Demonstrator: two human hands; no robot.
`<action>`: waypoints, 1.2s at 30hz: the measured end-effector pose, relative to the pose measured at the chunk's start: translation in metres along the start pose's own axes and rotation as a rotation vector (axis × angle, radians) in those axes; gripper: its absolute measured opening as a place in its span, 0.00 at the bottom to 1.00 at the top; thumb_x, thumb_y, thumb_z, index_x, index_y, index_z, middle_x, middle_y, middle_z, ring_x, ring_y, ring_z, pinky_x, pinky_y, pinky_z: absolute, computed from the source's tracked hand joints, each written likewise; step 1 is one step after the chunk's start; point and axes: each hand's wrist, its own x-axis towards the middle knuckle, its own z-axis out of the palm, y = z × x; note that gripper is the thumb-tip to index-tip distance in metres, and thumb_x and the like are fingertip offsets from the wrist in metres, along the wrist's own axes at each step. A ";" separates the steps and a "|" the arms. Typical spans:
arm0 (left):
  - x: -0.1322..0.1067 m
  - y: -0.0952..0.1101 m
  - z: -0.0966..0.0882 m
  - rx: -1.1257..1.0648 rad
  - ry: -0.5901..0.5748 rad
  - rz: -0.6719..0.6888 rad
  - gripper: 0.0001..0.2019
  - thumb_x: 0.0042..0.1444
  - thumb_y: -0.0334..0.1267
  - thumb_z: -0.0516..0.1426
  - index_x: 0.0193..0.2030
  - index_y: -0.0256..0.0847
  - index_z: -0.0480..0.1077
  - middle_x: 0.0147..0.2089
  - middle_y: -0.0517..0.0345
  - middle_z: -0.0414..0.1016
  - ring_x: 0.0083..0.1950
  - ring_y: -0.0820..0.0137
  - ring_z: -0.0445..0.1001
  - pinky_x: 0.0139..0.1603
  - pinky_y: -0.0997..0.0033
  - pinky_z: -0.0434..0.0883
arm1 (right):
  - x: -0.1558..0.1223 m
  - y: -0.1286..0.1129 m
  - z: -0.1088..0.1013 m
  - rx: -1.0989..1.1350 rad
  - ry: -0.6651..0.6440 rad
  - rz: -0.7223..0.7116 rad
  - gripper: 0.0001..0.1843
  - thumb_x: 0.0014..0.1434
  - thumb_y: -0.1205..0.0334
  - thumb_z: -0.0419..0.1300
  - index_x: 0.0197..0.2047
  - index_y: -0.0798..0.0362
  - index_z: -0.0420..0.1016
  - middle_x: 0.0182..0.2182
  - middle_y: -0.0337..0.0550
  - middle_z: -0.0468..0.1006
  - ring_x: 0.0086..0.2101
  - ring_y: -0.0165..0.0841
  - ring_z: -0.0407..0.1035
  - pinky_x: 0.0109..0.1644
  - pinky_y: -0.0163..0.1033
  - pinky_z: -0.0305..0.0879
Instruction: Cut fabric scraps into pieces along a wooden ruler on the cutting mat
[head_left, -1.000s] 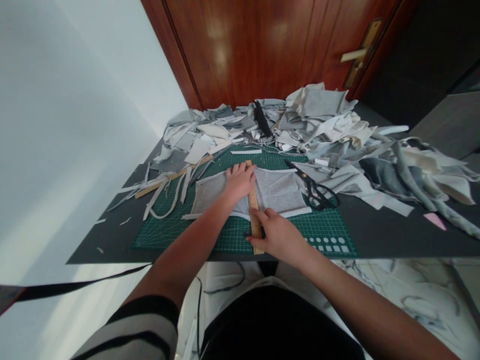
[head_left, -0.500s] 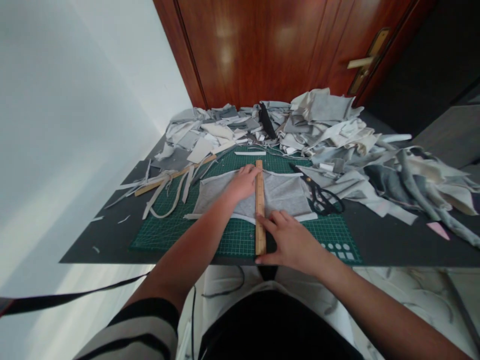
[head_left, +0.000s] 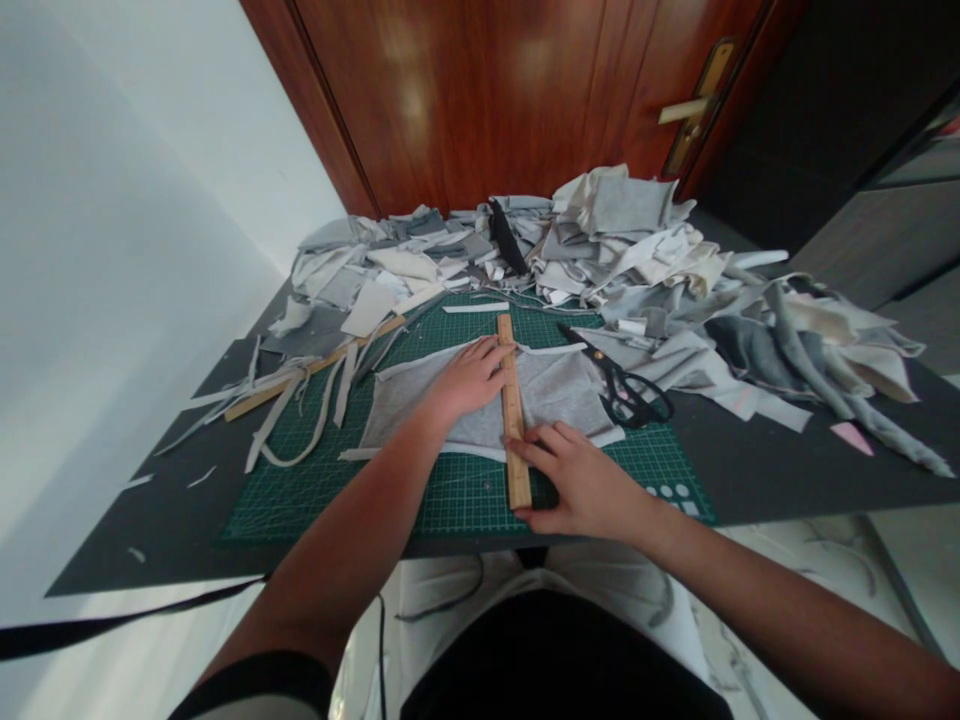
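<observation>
A piece of light grey fabric [head_left: 559, 388] with whitish edges lies spread on a green cutting mat [head_left: 461, 495]. Across its middle rests a wooden ruler [head_left: 513, 405], running from front to back. My left hand [head_left: 472, 378] lies flat on the fabric, its fingertips against the ruler's left side near the far end. At the near end my right hand [head_left: 581, 482] grips the ruler between thumb and fingers. Black-handled scissors [head_left: 634, 395] lie just right of the fabric, their blades pointing away.
Grey and white fabric scraps [head_left: 637, 250] are heaped along the back and right of the dark table [head_left: 757, 475]. Left of the mat, thin cut strips [head_left: 274, 420] lie over another wooden stick [head_left: 262, 397]. A wooden door [head_left: 480, 100] stands behind, a white wall [head_left: 135, 250] at left.
My view has shifted slightly, so the scene sits farther left. The ruler looks a little more tilted, and my left fingers are more spread beside it. My right hand keeps its grip.
</observation>
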 end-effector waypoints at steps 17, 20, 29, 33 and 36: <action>-0.018 0.027 -0.027 0.116 -0.108 0.057 0.22 0.64 0.55 0.56 0.58 0.43 0.71 0.56 0.48 0.71 0.59 0.54 0.70 0.60 0.58 0.67 | 0.000 0.008 0.003 0.160 0.104 0.136 0.05 0.68 0.63 0.58 0.41 0.53 0.74 0.37 0.45 0.75 0.42 0.38 0.70 0.50 0.44 0.67; -0.024 0.037 -0.031 0.131 -0.139 0.009 0.38 0.55 0.65 0.61 0.64 0.41 0.67 0.60 0.44 0.70 0.60 0.50 0.69 0.60 0.56 0.68 | -0.005 0.007 0.001 0.149 0.091 0.087 0.06 0.67 0.65 0.58 0.43 0.53 0.76 0.39 0.47 0.75 0.45 0.39 0.69 0.52 0.45 0.68; -0.002 0.054 -0.046 0.174 -0.314 0.028 0.36 0.47 0.54 0.70 0.59 0.35 0.71 0.64 0.40 0.72 0.63 0.50 0.72 0.62 0.62 0.67 | -0.015 0.006 -0.006 0.194 0.057 -0.033 0.12 0.64 0.70 0.57 0.47 0.52 0.80 0.46 0.47 0.80 0.49 0.39 0.70 0.57 0.47 0.68; 0.001 0.067 -0.054 0.204 -0.377 -0.030 0.29 0.54 0.52 0.66 0.57 0.37 0.72 0.55 0.43 0.80 0.53 0.54 0.78 0.52 0.63 0.71 | -0.012 0.000 0.002 0.123 0.128 0.146 0.11 0.68 0.63 0.57 0.43 0.54 0.81 0.38 0.47 0.78 0.43 0.38 0.70 0.52 0.44 0.66; 0.002 0.070 -0.055 0.196 -0.421 0.076 0.22 0.59 0.38 0.61 0.61 0.47 0.70 0.56 0.51 0.80 0.53 0.59 0.78 0.49 0.67 0.71 | -0.010 -0.004 0.007 0.082 0.148 0.210 0.11 0.69 0.63 0.56 0.44 0.54 0.81 0.36 0.46 0.77 0.41 0.38 0.69 0.51 0.43 0.63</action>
